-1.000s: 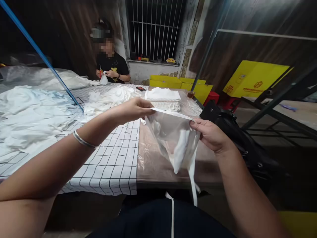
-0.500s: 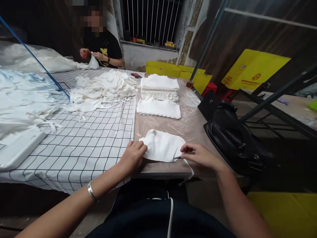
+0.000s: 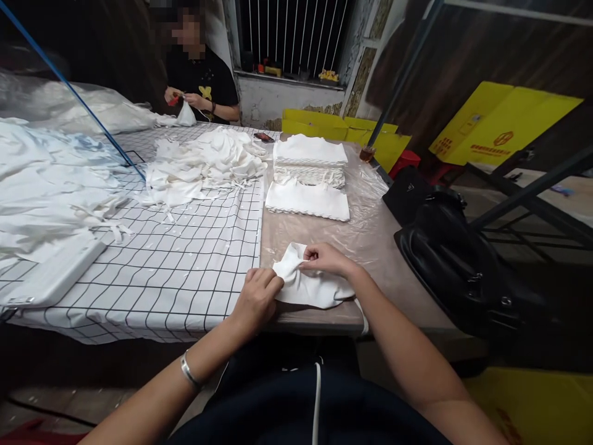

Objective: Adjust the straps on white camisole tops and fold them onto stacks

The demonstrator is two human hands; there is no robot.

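A white cloth piece (image 3: 315, 293) lies on the brown tabletop just in front of me, its upper left part bunched up. A thin white tie trails from its right end over the table edge. My left hand (image 3: 262, 292) grips the cloth's left edge with curled fingers. Toward the cloth's upper middle, my right hand (image 3: 324, 258) pinches a fold of it between thumb and fingers. Beyond my hands sits a stack of folded white cloth pieces (image 3: 309, 162), with a smaller pile (image 3: 306, 203) on its near side.
Heaped white cloths (image 3: 208, 161) cover part of the checked tablecloth (image 3: 204, 272) on my left, near a flat white box (image 3: 60, 272). A black bag (image 3: 449, 247) rests at the right edge. Across the table, a person (image 3: 204, 83) handles white cloth. A glass (image 3: 367, 153) stands at the far right.
My right hand has moved from the cloth's right end to its upper middle, and the cloth there has bunched up. My left hand stays at the left edge. The view has shifted slightly.
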